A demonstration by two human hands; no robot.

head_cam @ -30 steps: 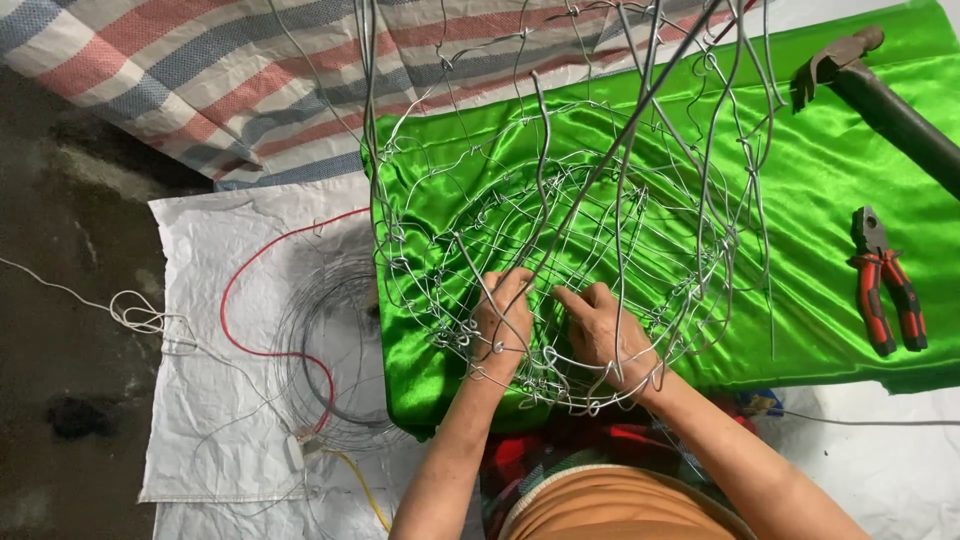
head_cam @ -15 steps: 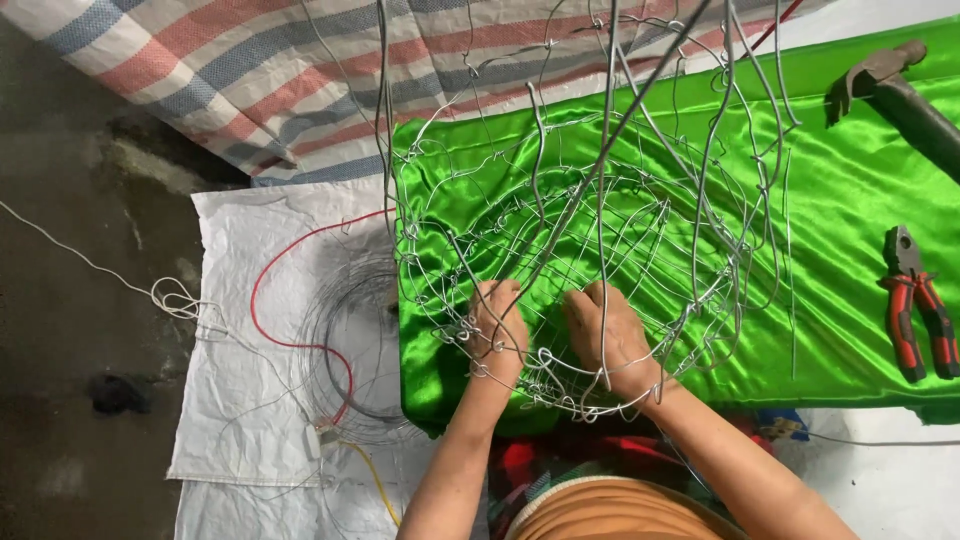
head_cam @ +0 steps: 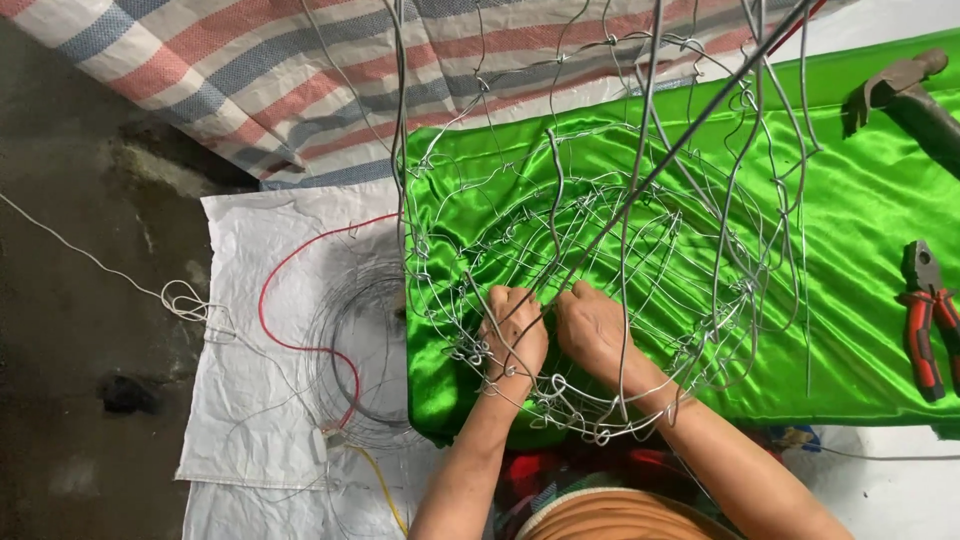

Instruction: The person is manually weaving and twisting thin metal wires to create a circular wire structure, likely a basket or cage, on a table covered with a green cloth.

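Both hands sit close together inside a rounded cage of thin silver wire (head_cam: 600, 270). The left hand (head_cam: 515, 335) is curled into a near fist, fingers pinched around crossing strands; the right hand (head_cam: 598, 330) lies knuckles up, fingers bent onto wires just beside it, though whether it grips one cannot be told. The frame rises around both wrists, so the hands work from within, probably to reach the inner joints. It rests on shiny green satin cloth (head_cam: 870, 200), which likely keeps it off the floor. At 3 o'clock from the hands lie red-handled pliers (head_cam: 925, 320); at 2 o'clock, a claw hammer (head_cam: 900, 85). At 9 o'clock a coil of fine wire (head_cam: 355, 350) and a red cord (head_cam: 290, 300) lie on a white woven sack (head_cam: 240, 420).
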